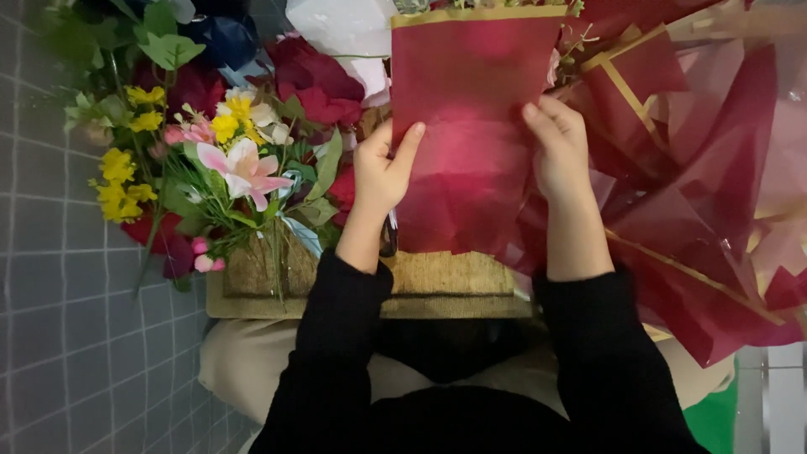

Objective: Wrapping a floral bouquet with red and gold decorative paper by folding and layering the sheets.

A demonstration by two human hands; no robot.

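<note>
Premises: florist's work area. Evidence: mixed cut flowers (210, 160) heaped left of a woven mat (437, 282); red gold-edged wrapping sheets (698, 210) piled right of it; grey tiled floor (59, 336) beneath.

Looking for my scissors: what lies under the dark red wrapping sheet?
A woven tan mat shows below the dark red wrapping sheet both hands hold; whatever lies beneath is covered.

Mixed artificial flowers (227, 160), loose red wrapping sheets (706, 219), woven mat (454, 282), grey tiled floor (59, 336)
</note>
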